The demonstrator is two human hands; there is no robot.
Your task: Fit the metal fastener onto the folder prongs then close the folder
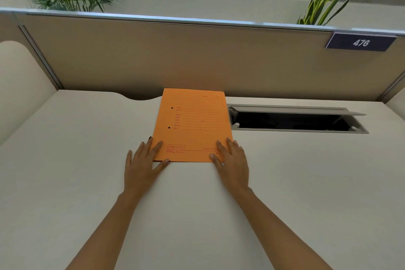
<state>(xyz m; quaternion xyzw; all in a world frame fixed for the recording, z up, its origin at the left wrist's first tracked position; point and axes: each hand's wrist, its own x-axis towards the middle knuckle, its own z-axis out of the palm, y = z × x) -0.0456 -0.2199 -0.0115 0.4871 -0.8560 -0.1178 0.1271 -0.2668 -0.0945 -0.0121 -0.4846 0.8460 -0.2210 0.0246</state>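
Note:
An orange paper folder lies closed and flat on the cream desk, its printed front cover up. Two small dark holes show along its left margin. No metal fastener or prongs are visible. My left hand rests flat at the folder's near left corner, fingers spread, fingertips on the cover's edge. My right hand lies flat on the near right corner, fingers apart. Neither hand grips anything.
To the right of the folder a cable hatch in the desk stands open, its lid tilted up. A beige partition with a "476" plate rises behind the desk. Plants stand beyond it.

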